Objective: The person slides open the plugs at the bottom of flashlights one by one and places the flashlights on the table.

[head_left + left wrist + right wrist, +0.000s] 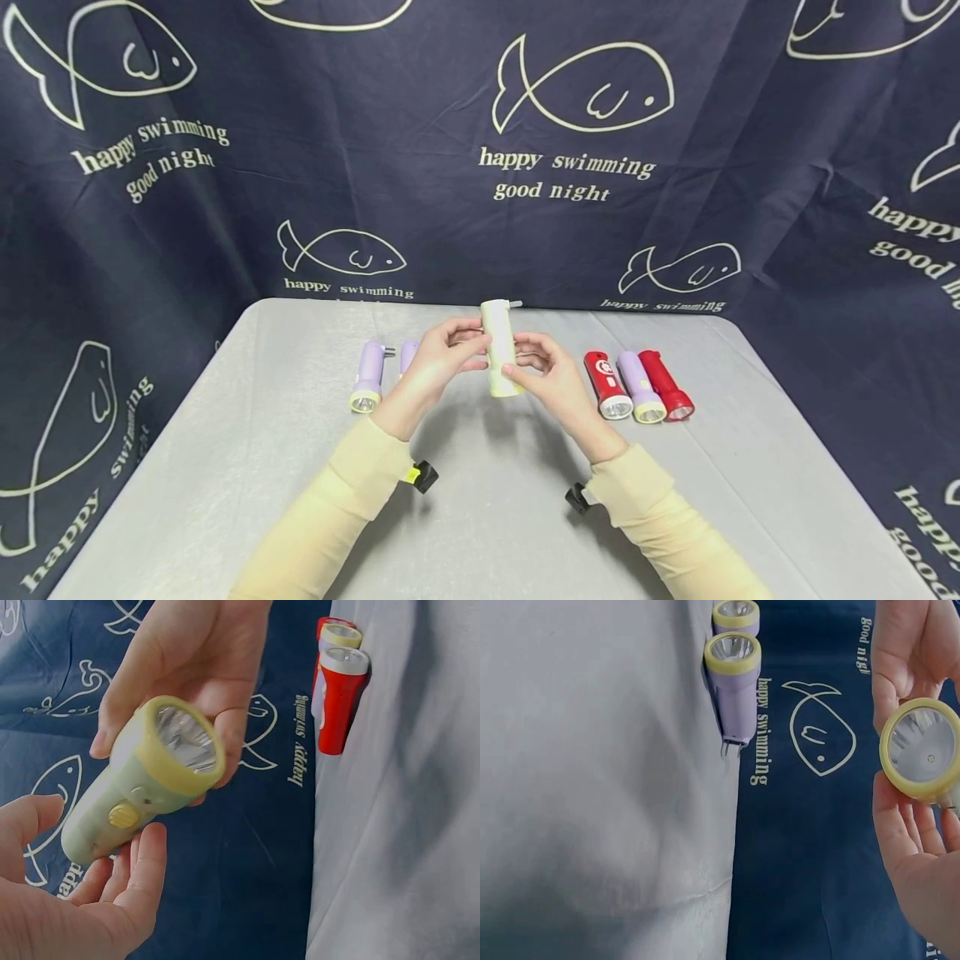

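In the head view a pale green flashlight (498,346) with a yellow head stands nearly upright above the table, prongs sticking out at its top. My right hand (551,375) grips it near the head, thumb on the front. On the other side is my left hand (442,358), loosely bent around the body. From the left wrist view, the left fingertips (152,844) lie along the flashlight's underside while the thumb stands a little off it. The yellow switch (124,815) and the clear lens show there. The right wrist view looks into the round lens (921,746).
Two purple flashlights (369,375) lie at the left, one partly hidden by the left hand; the visible one has prongs out. A red-and-white flashlight (607,383), a purple one (641,387) and a red one (666,385) lie at the right. Dark fish-print cloth (450,167) surrounds the grey table (487,533).
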The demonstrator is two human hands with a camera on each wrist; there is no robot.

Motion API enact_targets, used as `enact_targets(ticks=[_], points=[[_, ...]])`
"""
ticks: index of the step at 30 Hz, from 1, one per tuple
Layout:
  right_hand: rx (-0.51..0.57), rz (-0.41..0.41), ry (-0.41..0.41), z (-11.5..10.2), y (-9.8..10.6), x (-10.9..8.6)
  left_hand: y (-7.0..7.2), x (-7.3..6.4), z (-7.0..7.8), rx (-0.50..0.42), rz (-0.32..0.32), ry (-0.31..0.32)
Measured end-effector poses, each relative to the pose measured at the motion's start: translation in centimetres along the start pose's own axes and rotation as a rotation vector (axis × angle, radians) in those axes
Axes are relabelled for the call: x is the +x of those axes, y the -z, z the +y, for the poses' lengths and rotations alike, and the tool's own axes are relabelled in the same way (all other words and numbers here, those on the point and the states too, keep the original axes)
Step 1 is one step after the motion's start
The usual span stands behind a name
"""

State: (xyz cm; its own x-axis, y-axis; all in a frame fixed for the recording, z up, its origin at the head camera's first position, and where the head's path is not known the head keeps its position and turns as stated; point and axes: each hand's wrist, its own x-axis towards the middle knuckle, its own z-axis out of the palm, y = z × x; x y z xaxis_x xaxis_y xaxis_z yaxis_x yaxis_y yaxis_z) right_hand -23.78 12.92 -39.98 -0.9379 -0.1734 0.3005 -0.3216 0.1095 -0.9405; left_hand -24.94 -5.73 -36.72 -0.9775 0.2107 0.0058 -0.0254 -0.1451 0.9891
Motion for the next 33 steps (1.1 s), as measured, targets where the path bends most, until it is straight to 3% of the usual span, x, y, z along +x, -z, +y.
enact_targets(ticks=[8, 24, 33], points=[[0.056, 0.031, -0.038, -0.2, -0.7, 0.3, 0.4, -0.9, -1.2, 0.016, -0.002, -0.009], [0.242, 0.066, -0.270, 0.5, -2.1, 1.0, 0.2, -2.4, -3.2, 0.088, 0.074, -0.032], [0.212, 0.052, -0.317, 0.9, -3.0, 1.2, 0.3, -2.6, -4.2, 0.043, 0.132, -0.024]])
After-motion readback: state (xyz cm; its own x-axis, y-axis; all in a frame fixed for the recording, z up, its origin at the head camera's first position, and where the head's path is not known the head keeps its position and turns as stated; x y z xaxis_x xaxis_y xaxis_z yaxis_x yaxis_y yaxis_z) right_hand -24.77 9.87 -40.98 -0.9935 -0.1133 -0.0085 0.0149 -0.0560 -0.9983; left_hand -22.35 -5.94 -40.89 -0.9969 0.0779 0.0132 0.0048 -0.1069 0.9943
